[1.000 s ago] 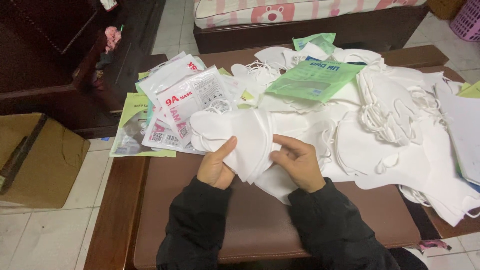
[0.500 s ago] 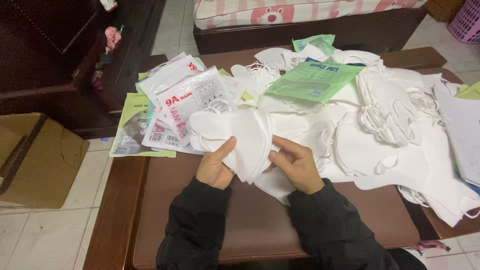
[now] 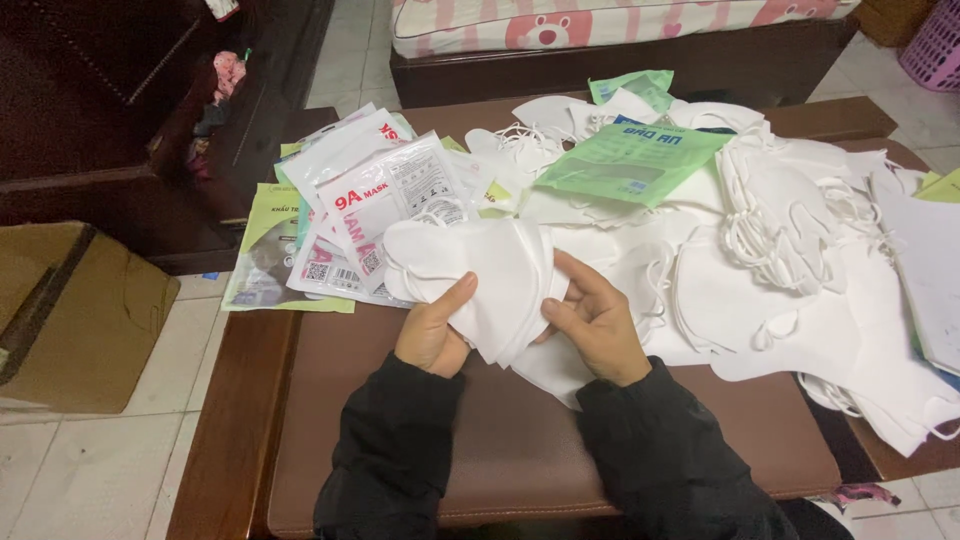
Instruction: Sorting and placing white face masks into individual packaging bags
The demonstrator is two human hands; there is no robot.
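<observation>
Head view, mask stack (image 3: 490,275) between both hands' grip

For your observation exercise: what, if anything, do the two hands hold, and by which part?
Both hold a small stack of white face masks: the left hand at its lower edge, the right hand at its right end.

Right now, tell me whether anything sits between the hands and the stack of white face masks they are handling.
Nothing does. The left hand and the right hand both already grip the stack of white fabric face masks directly, thumbs on top, above the brown padded table.
</observation>
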